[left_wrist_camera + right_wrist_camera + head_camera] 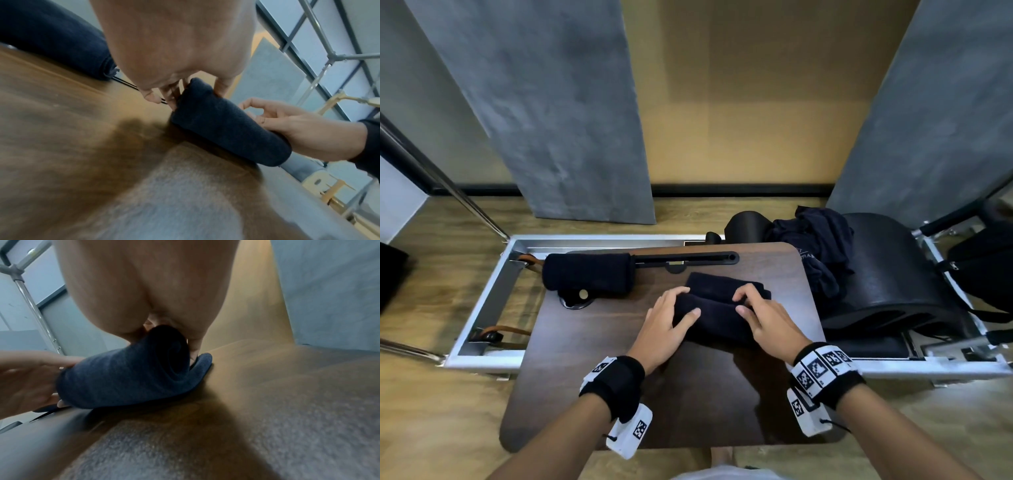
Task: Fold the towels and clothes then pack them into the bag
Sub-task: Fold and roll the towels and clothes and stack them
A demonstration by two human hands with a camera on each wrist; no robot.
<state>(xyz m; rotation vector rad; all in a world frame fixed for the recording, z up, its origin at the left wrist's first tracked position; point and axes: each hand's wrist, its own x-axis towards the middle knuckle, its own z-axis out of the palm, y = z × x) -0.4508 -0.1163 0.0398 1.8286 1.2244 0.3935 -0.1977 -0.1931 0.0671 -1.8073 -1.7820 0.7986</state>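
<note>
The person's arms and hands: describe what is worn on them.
Both forearms are bare, with no sleeves. Left hand: black wrist strap carrying a white block with black-and-white square markers. Right hand: black strap banded with similar markers, a white block below, trailing a short black cord. No gloves.

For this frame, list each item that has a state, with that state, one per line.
Towel under the hands: partly rolled on the table, far end flat.
Second towel: fully rolled, at the table's far left.
Dark clothes: unfolded, heaped on the black barrel.
Black bag: at far right; open or closed unclear.
Left hand: gripping the roll.
Right hand: gripping the roll.
</note>
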